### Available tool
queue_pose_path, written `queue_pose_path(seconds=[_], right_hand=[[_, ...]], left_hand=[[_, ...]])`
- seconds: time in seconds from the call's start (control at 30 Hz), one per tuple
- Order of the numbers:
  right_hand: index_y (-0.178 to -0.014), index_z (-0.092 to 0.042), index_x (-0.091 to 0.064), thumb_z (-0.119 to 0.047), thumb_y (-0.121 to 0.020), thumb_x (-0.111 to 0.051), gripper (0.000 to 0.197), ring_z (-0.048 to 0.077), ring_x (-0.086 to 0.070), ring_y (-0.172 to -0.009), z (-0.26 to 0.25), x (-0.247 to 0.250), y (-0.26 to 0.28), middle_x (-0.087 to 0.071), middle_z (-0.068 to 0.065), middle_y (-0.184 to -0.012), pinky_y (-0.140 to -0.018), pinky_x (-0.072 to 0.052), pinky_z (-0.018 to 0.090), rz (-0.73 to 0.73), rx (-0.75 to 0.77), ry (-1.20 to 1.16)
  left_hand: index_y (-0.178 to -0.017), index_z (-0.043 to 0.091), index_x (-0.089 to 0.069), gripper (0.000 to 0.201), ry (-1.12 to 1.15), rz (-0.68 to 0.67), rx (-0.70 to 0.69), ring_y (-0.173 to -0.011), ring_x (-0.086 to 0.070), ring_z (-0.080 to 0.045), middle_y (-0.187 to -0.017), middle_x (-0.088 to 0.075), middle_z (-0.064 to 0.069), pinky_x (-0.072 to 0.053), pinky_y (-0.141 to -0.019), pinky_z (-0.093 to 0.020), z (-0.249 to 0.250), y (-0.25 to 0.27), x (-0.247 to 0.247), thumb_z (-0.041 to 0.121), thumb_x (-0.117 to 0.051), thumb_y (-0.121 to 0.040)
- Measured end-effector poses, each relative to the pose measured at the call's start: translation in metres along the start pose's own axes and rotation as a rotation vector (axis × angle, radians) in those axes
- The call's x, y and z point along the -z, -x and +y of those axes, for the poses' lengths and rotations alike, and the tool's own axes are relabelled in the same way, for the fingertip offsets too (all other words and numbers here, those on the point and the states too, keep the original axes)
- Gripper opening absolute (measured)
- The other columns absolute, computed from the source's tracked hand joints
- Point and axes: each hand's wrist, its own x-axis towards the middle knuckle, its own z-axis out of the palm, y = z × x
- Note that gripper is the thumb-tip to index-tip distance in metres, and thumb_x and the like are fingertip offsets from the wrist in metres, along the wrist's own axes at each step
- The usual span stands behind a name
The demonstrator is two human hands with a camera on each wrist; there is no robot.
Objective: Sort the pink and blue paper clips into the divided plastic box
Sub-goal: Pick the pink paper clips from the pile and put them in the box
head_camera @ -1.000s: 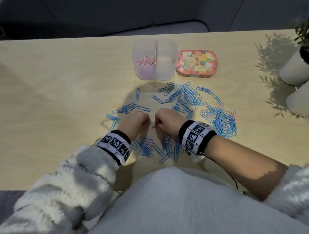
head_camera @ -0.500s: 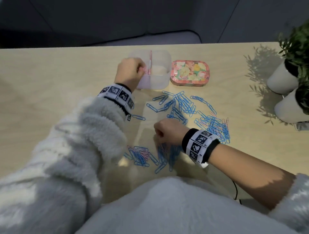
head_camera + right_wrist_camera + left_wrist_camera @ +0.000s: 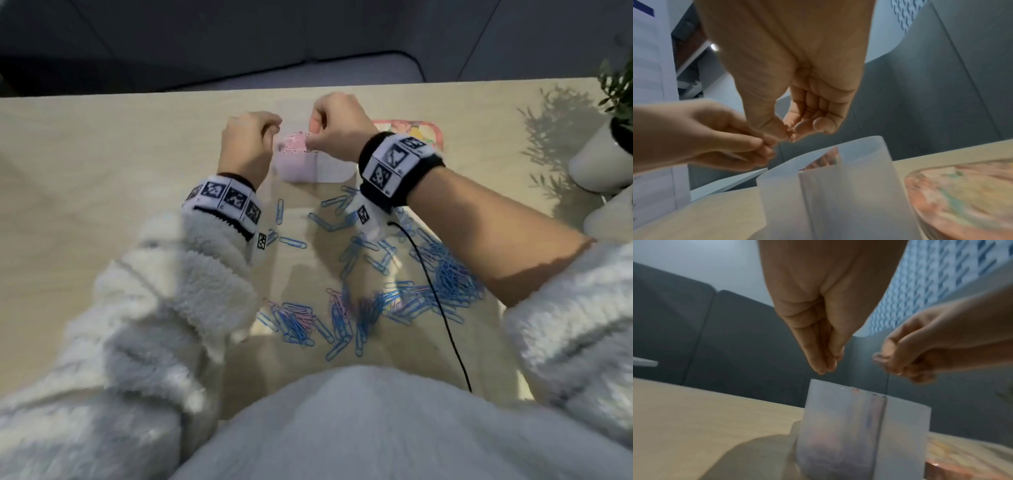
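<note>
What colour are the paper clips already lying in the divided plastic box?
Pink: the paper clips in the frosted divided plastic box show best in the head view.

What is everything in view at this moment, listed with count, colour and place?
Divided plastic box: one, translucent, far middle of table; pink clips in its left compartment.
Blue paper clips: many, scattered across the middle and right of the table.
Pink paper clips: a few, mixed into the near piles.
Floral tin: one, pink patterned, right of the box.
Plant pots: two, white, right edge.
Table: one, light wood.
Cable: one, black, from the right wristband.
Hands: left hand and right hand, fingers bunched over the box; whether they hold clips cannot be told.
</note>
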Motion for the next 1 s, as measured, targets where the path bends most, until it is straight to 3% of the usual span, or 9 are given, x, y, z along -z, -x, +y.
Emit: queue_pose_path(seconds=[0.1,0.23,0.33,0.4,0.5,0.57,0.63,0.77,1.0], right_hand=[[-0.066,-0.009,-0.058,-0.008,-0.073,-0.058,0.008,0.022,-0.063,-0.077,-0.007,-0.009,-0.021,-0.063,0.007,-0.079,-0.066,-0.047,0.028,-0.039,0.031,0.125],[-0.097,-0.004,-0.069,-0.004,-0.085,-0.052,0.020,0.026,-0.064,-0.095,-0.001,-0.021,-0.027,-0.069,0.012,-0.104,-0.084,-0.050,0.029,-0.065,0.043,0.185],[-0.072,-0.002,-0.057,-0.005,-0.087,-0.040,0.023,0.037,-0.057,-0.088,-0.004,-0.020,-0.013,-0.060,0.018,-0.080,-0.074,-0.044,0.033,-0.043,0.099,0.252],[-0.081,-0.002,-0.056,-0.009,-0.090,-0.037,0.021,0.034,-0.054,-0.094,-0.004,-0.022,0.006,-0.053,0.018,-0.091,-0.077,-0.039,0.035,0.040,0.165,0.241],[-0.103,-0.007,-0.065,-0.013,-0.090,-0.044,0.026,0.030,-0.058,-0.100,0.002,-0.050,0.055,-0.064,0.013,-0.110,-0.084,-0.042,0.033,-0.040,0.262,0.199],[-0.096,-0.012,-0.066,-0.016,-0.086,-0.049,0.021,0.030,-0.060,-0.097,0.007,-0.076,0.090,-0.068,0.010,-0.103,-0.082,-0.045,0.034,-0.292,0.269,0.230],[-0.093,-0.013,-0.064,-0.022,-0.085,-0.052,0.016,0.028,-0.060,-0.093,0.009,-0.096,0.116,-0.067,0.008,-0.098,-0.076,-0.045,0.033,-0.471,0.255,0.285],[-0.087,-0.015,-0.056,-0.042,-0.080,-0.063,0.029,0.024,-0.052,-0.081,0.008,-0.122,0.148,-0.061,0.006,-0.091,-0.064,-0.033,0.029,-0.559,0.301,0.376],[-0.096,-0.008,-0.063,-0.014,-0.080,-0.062,0.017,0.027,-0.058,-0.094,0.022,-0.119,0.155,-0.064,0.011,-0.102,-0.071,-0.037,0.026,-0.600,0.186,0.208]], left_hand=[[-0.100,0.007,-0.068,0.024,0.057,-0.030,-0.005,-0.091,-0.066,-0.025,-0.096,-0.073,-0.011,-0.049,-0.082,-0.028,-0.012,0.047,0.009,0.006,-0.049,-0.086],[-0.099,0.009,-0.070,0.018,-0.010,-0.129,0.034,-0.090,-0.064,-0.024,-0.094,-0.074,-0.008,-0.038,-0.078,-0.020,-0.037,0.124,0.015,0.007,-0.057,-0.087],[-0.097,0.010,-0.070,0.022,0.011,-0.193,0.114,-0.086,-0.061,-0.020,-0.093,-0.071,-0.006,-0.035,-0.071,-0.007,-0.054,0.176,0.018,0.019,-0.059,-0.081],[-0.096,0.008,-0.070,0.023,0.061,-0.272,0.220,-0.083,-0.057,-0.014,-0.090,-0.065,-0.001,-0.035,-0.069,0.001,-0.061,0.199,0.014,0.022,-0.062,-0.080],[-0.092,0.009,-0.070,0.016,0.096,-0.324,0.259,-0.081,-0.060,-0.016,-0.087,-0.061,0.001,-0.043,-0.071,-0.008,-0.067,0.228,0.000,0.011,-0.073,-0.076],[-0.088,0.014,-0.070,0.015,0.056,-0.368,0.189,-0.081,-0.060,-0.015,-0.087,-0.060,0.001,-0.045,-0.075,-0.017,-0.065,0.239,-0.008,0.011,-0.074,-0.073],[-0.086,0.016,-0.070,0.012,0.021,-0.373,0.147,-0.081,-0.058,-0.013,-0.087,-0.059,0.003,-0.041,-0.071,-0.015,-0.061,0.243,-0.012,0.013,-0.072,-0.075],[-0.087,0.012,-0.072,0.010,-0.052,-0.358,0.089,-0.085,-0.058,-0.021,-0.089,-0.061,-0.007,-0.040,-0.073,-0.024,-0.054,0.242,-0.012,0.013,-0.069,-0.078],[-0.075,0.016,-0.075,0.012,-0.062,-0.269,0.128,-0.087,-0.057,-0.024,-0.085,-0.065,-0.004,-0.036,-0.077,-0.021,-0.063,0.248,-0.005,0.005,-0.070,-0.074]])
